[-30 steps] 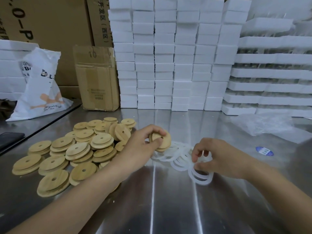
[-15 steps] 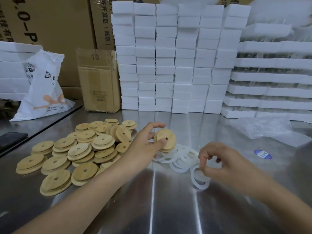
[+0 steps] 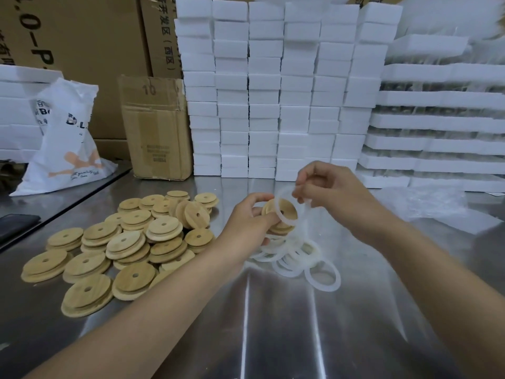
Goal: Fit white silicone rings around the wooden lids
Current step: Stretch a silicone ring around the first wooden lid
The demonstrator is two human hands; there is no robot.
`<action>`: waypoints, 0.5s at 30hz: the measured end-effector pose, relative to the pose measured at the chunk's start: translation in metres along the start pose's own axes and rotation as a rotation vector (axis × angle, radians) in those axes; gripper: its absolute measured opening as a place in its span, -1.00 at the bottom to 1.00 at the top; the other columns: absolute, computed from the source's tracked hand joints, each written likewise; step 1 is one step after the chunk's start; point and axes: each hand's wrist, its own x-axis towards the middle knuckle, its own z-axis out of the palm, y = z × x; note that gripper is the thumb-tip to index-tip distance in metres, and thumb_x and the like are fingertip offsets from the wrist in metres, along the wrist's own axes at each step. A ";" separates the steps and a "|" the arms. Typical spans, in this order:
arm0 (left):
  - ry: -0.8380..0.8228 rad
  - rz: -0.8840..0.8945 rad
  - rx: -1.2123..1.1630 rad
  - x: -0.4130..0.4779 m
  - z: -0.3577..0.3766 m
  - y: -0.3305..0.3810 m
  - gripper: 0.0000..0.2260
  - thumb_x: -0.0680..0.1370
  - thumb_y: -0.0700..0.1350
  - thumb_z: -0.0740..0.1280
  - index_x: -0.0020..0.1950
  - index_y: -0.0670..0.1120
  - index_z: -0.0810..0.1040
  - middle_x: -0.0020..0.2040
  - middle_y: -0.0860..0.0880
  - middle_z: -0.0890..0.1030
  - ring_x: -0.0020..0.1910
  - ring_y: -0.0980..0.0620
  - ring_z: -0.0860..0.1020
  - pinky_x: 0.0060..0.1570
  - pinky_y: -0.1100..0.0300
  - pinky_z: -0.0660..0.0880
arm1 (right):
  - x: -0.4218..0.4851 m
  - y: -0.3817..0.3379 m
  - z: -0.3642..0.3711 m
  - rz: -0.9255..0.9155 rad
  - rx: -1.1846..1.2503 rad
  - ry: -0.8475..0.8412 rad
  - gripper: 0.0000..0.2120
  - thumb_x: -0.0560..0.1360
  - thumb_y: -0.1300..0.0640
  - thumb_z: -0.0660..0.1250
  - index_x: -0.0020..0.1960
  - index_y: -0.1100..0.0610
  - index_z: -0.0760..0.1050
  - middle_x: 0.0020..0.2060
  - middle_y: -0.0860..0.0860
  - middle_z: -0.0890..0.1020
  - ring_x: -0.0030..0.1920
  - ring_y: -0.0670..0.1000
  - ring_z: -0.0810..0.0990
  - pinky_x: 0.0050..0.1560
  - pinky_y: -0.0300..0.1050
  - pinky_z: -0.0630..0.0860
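My left hand [image 3: 250, 214] grips a round wooden lid [image 3: 287, 212] with a small centre hole, tilted on edge above the table. My right hand [image 3: 328, 192] pinches a white silicone ring [image 3: 281, 217] by its upper part and holds it right against the lid's face. Under both hands lies a loose pile of white silicone rings [image 3: 303, 258]. A heap of wooden lids [image 3: 123, 239] covers the table to the left, several stacked on one another.
The work surface is a shiny steel table [image 3: 273, 324]. Stacks of white foam blocks [image 3: 273, 91] wall off the back. A small cardboard box [image 3: 155, 129] and a white plastic bag [image 3: 65, 140] stand at the back left, clear plastic wrap [image 3: 426, 203] at the right.
My right hand lifted a ring off the pile and brought it up and left to the lid. My left hand raised the lid slightly and moved right to meet it.
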 end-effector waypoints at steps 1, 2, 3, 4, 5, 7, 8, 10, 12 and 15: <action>0.010 -0.002 -0.008 0.000 0.001 -0.002 -0.72 0.62 -0.14 0.45 0.28 0.14 0.56 0.02 0.06 0.79 -0.06 0.07 0.75 -0.18 0.23 0.57 | 0.004 0.006 0.007 0.033 0.076 0.012 -0.90 0.53 0.26 0.42 -0.06 0.08 0.58 -0.21 0.08 0.71 -0.14 -0.03 0.65 -0.02 -0.09 0.53; 0.016 -0.004 -0.012 0.000 0.001 -0.005 -0.72 0.62 -0.15 0.45 0.27 0.13 0.56 0.02 0.05 0.79 -0.04 0.05 0.75 -0.15 0.20 0.58 | 0.006 0.014 0.015 0.068 0.166 0.017 -0.87 0.53 0.28 0.40 -0.05 0.07 0.57 -0.22 0.06 0.70 -0.13 -0.02 0.65 -0.02 -0.06 0.52; 0.017 -0.006 -0.008 -0.001 -0.001 -0.008 -0.72 0.63 -0.16 0.43 0.28 0.13 0.56 0.03 0.04 0.78 -0.01 0.01 0.76 -0.14 0.18 0.58 | 0.005 0.022 0.022 0.104 0.249 0.014 -0.86 0.52 0.30 0.39 -0.05 0.06 0.57 -0.22 0.06 0.69 -0.14 0.00 0.64 -0.03 -0.03 0.52; 0.014 -0.010 0.000 -0.003 -0.003 -0.011 -0.72 0.64 -0.17 0.42 0.29 0.12 0.56 0.04 0.03 0.78 0.02 -0.02 0.76 -0.12 0.16 0.58 | 0.003 0.030 0.028 0.133 0.298 0.009 -0.85 0.48 0.29 0.40 -0.05 0.06 0.58 -0.22 0.07 0.68 -0.16 0.02 0.63 -0.05 -0.01 0.52; 0.010 -0.015 0.004 -0.004 -0.005 -0.015 -0.72 0.64 -0.18 0.41 0.30 0.12 0.56 0.05 0.02 0.78 0.03 -0.03 0.76 -0.11 0.15 0.59 | -0.001 0.038 0.031 0.156 0.310 0.009 -0.85 0.44 0.26 0.41 -0.04 0.06 0.59 -0.22 0.08 0.68 -0.18 0.03 0.62 -0.07 0.00 0.52; 0.007 -0.022 -0.002 -0.005 -0.010 -0.020 -0.70 0.64 -0.20 0.42 0.30 0.10 0.57 0.05 0.00 0.78 -0.01 -0.02 0.76 -0.10 0.11 0.62 | -0.007 0.048 0.033 0.173 0.274 0.037 -0.83 0.43 0.24 0.43 0.00 0.08 0.60 -0.23 0.10 0.68 -0.21 0.02 0.62 -0.09 0.01 0.53; 0.005 -0.025 -0.017 -0.006 -0.011 -0.022 -0.70 0.63 -0.21 0.42 0.31 0.09 0.57 0.05 -0.01 0.78 -0.04 -0.02 0.76 -0.09 0.08 0.64 | -0.010 0.051 0.032 0.168 0.250 0.063 -0.83 0.46 0.25 0.43 0.03 0.09 0.60 -0.23 0.09 0.69 -0.21 0.01 0.61 -0.09 0.01 0.53; -0.004 -0.037 -0.077 -0.006 -0.013 -0.022 -0.71 0.64 -0.22 0.42 0.31 0.06 0.58 0.04 -0.04 0.78 -0.08 -0.01 0.76 -0.08 0.06 0.70 | -0.013 0.055 0.028 0.148 0.233 0.118 -0.83 0.51 0.29 0.43 0.06 0.09 0.61 -0.24 0.07 0.70 -0.25 -0.02 0.60 -0.11 -0.02 0.51; -0.015 -0.052 -0.152 -0.006 -0.014 -0.021 -0.73 0.67 -0.23 0.39 0.32 0.04 0.60 0.05 -0.09 0.78 -0.07 -0.02 0.78 -0.07 0.07 0.72 | -0.015 0.055 0.027 0.125 0.232 0.158 -0.83 0.52 0.29 0.43 0.06 0.10 0.61 -0.26 0.04 0.69 -0.28 -0.05 0.58 -0.15 -0.06 0.49; -0.030 -0.091 -0.254 -0.006 -0.013 -0.020 -0.75 0.70 -0.21 0.33 0.31 0.03 0.64 0.09 -0.17 0.77 0.01 -0.12 0.78 0.06 0.00 0.72 | -0.015 0.053 0.030 0.080 0.224 0.166 -0.85 0.53 0.29 0.44 0.05 0.09 0.61 -0.27 0.03 0.68 -0.29 -0.06 0.58 -0.21 -0.14 0.48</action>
